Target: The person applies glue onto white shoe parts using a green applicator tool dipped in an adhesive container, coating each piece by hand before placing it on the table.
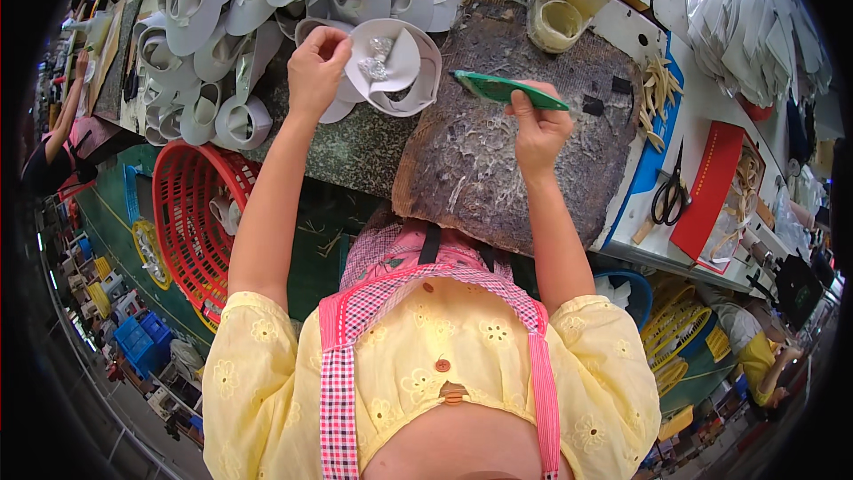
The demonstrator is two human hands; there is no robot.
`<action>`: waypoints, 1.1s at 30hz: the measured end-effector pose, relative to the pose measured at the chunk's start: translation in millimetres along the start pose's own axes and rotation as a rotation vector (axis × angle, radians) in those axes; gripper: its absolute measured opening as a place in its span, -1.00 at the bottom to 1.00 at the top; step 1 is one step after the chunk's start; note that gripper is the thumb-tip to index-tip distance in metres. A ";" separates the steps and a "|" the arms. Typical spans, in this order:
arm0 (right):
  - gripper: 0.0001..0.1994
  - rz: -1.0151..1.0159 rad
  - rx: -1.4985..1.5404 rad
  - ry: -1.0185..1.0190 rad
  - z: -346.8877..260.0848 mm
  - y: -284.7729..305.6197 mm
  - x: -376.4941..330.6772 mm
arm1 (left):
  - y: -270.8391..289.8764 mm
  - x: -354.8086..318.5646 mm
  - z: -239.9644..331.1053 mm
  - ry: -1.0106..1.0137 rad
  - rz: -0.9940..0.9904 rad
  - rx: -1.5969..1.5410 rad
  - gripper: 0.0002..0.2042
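Pinching rim of white shoe upper (pixel 394 67) at upper centre, left hand (pixel 317 71) closed on it. Right hand (pixel 539 129) grips green brush (pixel 506 91) (right of centre). Upper likely light, floppy; hold by edge.

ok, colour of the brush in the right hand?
Green brush, held by the right hand; head view.

The scene is evenly and brightly lit from above; only soft shadows are cast beneath the hands on the surface (pixel 498 160). Straight edges are bent strongly toward the black fisheye rim, where detail is smeared and darkened. The centre is rendered sharply.
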State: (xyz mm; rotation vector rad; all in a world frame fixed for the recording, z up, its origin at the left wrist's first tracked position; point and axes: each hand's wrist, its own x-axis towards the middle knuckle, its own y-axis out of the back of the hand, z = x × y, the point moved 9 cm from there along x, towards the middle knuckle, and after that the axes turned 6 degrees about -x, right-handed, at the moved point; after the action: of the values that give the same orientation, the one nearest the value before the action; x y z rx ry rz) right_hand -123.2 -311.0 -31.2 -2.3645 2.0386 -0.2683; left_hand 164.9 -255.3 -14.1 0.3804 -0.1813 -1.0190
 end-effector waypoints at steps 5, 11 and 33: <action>-0.92 -0.098 -0.061 0.047 0.0 -12.4 -2.4 | -18.8 -29.1 43.3 -0.516 -0.010 0.545 -0.47; -0.91 -0.097 -0.105 0.053 -6.9 -8.2 -4.2 | -45.3 -44.3 46.9 -0.447 -0.065 0.726 -0.05; -0.85 -0.449 -0.703 0.702 -2.7 -106.7 -46.4 | -37.1 -80.9 46.9 -0.602 0.096 0.166 -0.75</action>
State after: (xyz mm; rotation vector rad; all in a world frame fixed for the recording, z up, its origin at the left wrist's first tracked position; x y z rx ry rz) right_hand -25.3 -248.8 -21.8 -3.5932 2.0178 -0.5137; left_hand 78.6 -213.8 16.8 0.2025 -0.8218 -1.0034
